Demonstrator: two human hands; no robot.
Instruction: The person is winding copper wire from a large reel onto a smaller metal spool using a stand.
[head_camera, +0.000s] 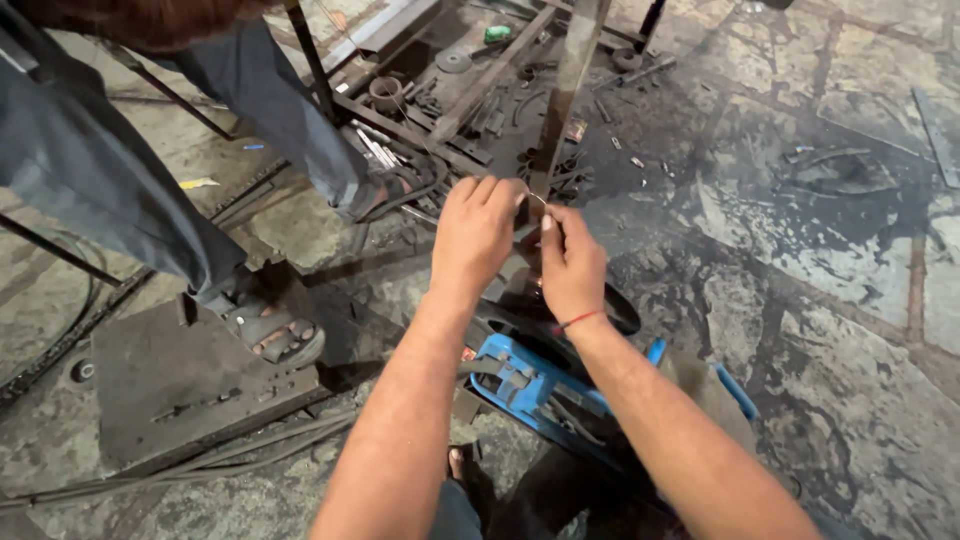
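Head view: both hands meet above a blue power tool (530, 385) that lies on the stained workshop floor (830, 290). The left hand (475, 232) is curled closed, fingertips pinching at a thin metal piece (540, 200) held just in front of an upright steel bar (570, 80). The right hand (572, 265) is also closed, thumb and forefinger pinching the same small piece from the other side. This looks like a fine fitting or twisting step; the next move calls for a steady two-handed pinch. Another person's sandalled foot (275, 330) rests on a dark steel plate (190, 385) at left.
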